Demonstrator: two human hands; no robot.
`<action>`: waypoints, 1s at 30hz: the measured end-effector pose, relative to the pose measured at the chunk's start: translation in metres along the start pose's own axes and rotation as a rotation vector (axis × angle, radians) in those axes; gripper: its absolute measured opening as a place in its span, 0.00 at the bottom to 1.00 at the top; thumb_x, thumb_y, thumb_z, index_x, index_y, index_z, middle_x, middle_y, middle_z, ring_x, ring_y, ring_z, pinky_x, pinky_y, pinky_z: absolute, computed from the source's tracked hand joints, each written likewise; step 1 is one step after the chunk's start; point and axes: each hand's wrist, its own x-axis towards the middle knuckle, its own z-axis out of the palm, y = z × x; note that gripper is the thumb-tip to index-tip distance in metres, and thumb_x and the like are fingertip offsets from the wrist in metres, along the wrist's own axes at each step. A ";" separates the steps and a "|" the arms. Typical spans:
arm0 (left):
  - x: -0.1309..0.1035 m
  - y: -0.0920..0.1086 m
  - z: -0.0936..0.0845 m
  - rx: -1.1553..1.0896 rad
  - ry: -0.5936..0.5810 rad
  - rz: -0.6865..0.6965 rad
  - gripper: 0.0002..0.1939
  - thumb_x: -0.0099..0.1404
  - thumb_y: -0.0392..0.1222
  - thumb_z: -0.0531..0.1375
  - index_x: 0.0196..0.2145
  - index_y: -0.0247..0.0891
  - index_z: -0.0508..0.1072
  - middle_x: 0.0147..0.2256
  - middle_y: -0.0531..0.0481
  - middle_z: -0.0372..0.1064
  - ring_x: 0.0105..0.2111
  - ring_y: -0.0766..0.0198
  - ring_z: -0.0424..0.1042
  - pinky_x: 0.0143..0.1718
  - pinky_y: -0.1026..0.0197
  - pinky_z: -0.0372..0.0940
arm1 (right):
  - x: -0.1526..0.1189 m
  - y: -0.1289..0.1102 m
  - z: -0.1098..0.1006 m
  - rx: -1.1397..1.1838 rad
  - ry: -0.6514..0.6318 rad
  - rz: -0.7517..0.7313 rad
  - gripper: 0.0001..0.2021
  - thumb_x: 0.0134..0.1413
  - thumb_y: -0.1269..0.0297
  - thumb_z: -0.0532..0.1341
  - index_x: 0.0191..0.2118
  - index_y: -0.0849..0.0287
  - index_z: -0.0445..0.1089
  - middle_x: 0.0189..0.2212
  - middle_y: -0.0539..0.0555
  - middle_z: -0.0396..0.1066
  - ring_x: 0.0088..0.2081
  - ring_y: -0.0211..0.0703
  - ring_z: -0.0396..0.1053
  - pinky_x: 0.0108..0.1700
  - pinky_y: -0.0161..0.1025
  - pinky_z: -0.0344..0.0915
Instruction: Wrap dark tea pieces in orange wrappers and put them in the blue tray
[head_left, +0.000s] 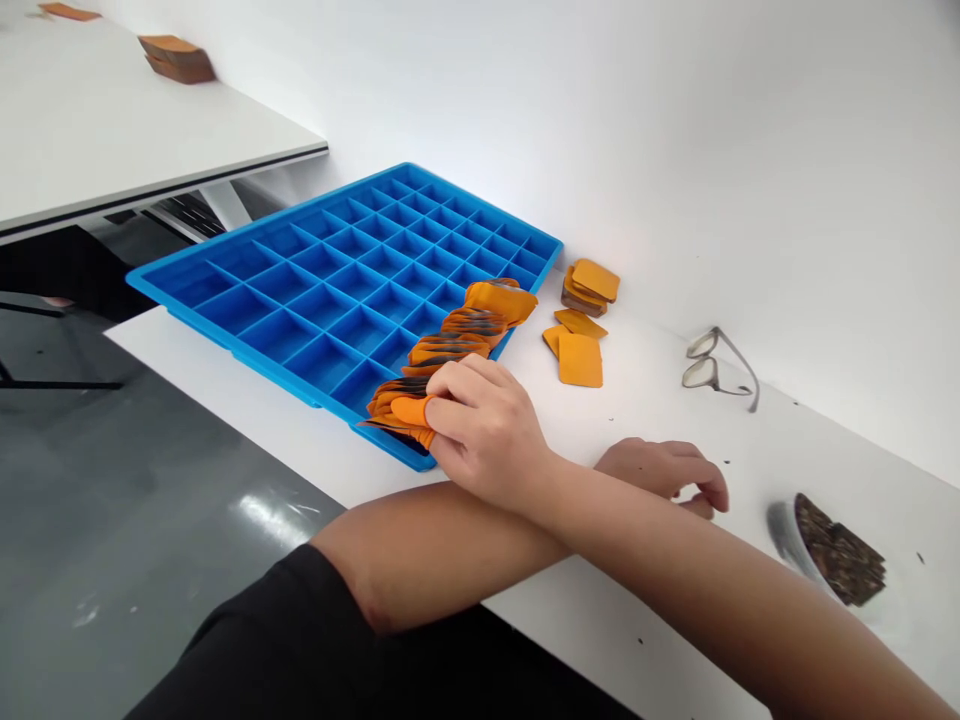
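Note:
My arms are crossed, right over left. My right hand [487,425] is at the near corner of a blue compartment tray [274,365], with what look like orange covers on its fingertips. Its fingers are pinched on an orange packet [384,398] among the upright bunches there; the exact contact is partly hidden. More orange packets [501,300] fill the row of compartments along the tray's right side. Under my right forearm, my left hand [660,468] rests over the white table, fingers loosely bent, with nothing visible in them.
Beside the tray lie a small stack of orange packets [592,283] and loose ones [580,360]. Glasses [701,373] sit near the wall. At right is a bowl [786,530] with dark dried pieces [836,550]. Another table [97,110] holds a brown-orange stack [176,60].

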 end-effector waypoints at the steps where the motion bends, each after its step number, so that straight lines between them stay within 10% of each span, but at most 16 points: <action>1: 0.000 -0.002 0.002 0.029 -0.004 0.033 0.06 0.69 0.38 0.55 0.38 0.41 0.73 0.44 0.57 0.73 0.33 0.73 0.69 0.46 0.64 0.62 | -0.002 -0.001 -0.001 0.012 -0.007 0.015 0.12 0.63 0.73 0.59 0.28 0.59 0.70 0.31 0.51 0.70 0.34 0.39 0.58 0.36 0.38 0.58; 8: 0.004 -0.008 0.005 0.247 -0.157 0.216 0.10 0.71 0.36 0.52 0.41 0.42 0.73 0.46 0.55 0.74 0.42 0.71 0.74 0.45 0.61 0.58 | -0.015 -0.014 -0.013 -0.112 0.031 0.018 0.06 0.64 0.68 0.60 0.38 0.62 0.75 0.44 0.59 0.73 0.46 0.46 0.65 0.45 0.43 0.64; 14: 0.005 -0.007 0.004 0.304 -0.199 0.273 0.11 0.70 0.34 0.51 0.42 0.41 0.72 0.46 0.55 0.75 0.39 0.72 0.74 0.42 0.59 0.57 | -0.018 -0.009 -0.015 0.030 0.072 0.097 0.07 0.61 0.75 0.59 0.32 0.62 0.71 0.36 0.56 0.75 0.36 0.40 0.64 0.39 0.38 0.66; 30: 0.005 -0.002 0.000 0.094 -0.061 0.045 0.06 0.68 0.36 0.56 0.37 0.41 0.73 0.42 0.58 0.73 0.32 0.74 0.69 0.47 0.63 0.61 | -0.006 0.012 -0.007 -0.019 -0.004 -0.149 0.14 0.68 0.75 0.53 0.33 0.59 0.73 0.35 0.50 0.78 0.35 0.36 0.65 0.36 0.33 0.62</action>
